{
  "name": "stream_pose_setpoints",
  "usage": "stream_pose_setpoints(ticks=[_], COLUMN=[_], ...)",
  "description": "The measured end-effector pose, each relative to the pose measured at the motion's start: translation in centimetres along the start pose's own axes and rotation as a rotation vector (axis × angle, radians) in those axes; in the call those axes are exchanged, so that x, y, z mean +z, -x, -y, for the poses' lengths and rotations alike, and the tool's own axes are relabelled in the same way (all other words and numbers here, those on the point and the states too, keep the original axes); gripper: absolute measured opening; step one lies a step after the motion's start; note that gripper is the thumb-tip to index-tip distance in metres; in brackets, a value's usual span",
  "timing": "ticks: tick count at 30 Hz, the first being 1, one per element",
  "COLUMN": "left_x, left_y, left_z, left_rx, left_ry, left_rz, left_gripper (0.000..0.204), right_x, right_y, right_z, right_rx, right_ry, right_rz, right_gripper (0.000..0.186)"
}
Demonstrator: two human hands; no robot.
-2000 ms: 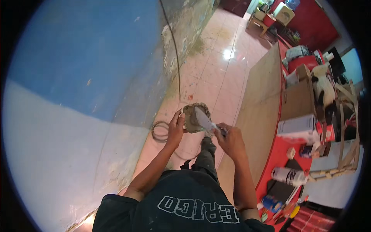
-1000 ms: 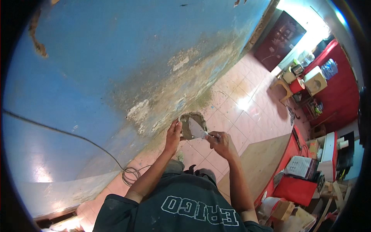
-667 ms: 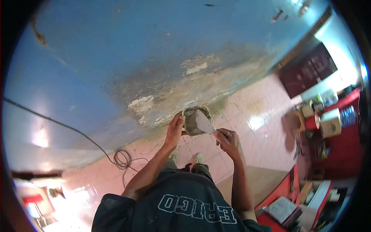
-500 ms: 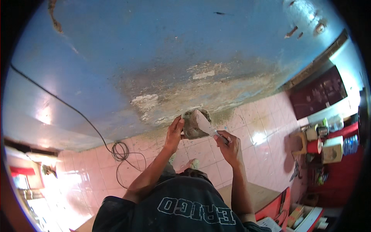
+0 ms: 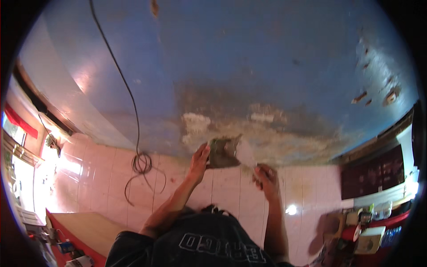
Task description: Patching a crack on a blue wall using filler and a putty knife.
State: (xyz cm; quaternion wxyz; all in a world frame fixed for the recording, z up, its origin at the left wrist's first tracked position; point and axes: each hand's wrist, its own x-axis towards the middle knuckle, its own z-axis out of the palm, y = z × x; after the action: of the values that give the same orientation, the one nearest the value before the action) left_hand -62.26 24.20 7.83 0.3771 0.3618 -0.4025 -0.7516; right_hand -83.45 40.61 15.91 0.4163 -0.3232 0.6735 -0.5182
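My left hand (image 5: 199,161) grips the left edge of a shallow, squarish container (image 5: 219,156) with a grey-brown, smeared inside. Closed around the handle of a putty knife, my right hand (image 5: 267,179) is just to the right. The knife's wide, pale blade (image 5: 244,153) is at the container's right edge; blur keeps me from telling whether they touch. Both are in front of the lower part of a blue wall (image 5: 267,53), where a stained, peeling area (image 5: 262,116) shows bare whitish and brown patches.
A black cable (image 5: 120,66) runs down the wall to a loose coil (image 5: 141,163) on the pink tiled floor (image 5: 227,187). At the left is a tan-topped table (image 5: 89,227). Boxes (image 5: 370,240) and bottles are at the far right, below a dark red panel (image 5: 371,175).
The view has swung, so the wall and cable appear farther right. The blade has shifted from over the container to its right edge, and the container's tilt has changed.
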Motion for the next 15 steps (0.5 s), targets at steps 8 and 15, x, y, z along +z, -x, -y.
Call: stream_pose_setpoints(ticks=[8, 15], left_x=[-4.6, -8.5], left_y=[0.3, -0.3], left_z=[-5.9, -10.5], left_rx=[0.104, 0.134], left_ry=[0.064, -0.099], left_rz=[-0.017, -0.079], left_gripper=[0.053, 0.053], right_x=[6.2, 9.9], right_y=[-1.8, -4.0], right_z=[4.7, 20.2], right_rx=[0.002, -0.456], right_ry=[-0.455, -0.371], right_rz=[0.294, 0.348], right_gripper=[0.034, 0.037])
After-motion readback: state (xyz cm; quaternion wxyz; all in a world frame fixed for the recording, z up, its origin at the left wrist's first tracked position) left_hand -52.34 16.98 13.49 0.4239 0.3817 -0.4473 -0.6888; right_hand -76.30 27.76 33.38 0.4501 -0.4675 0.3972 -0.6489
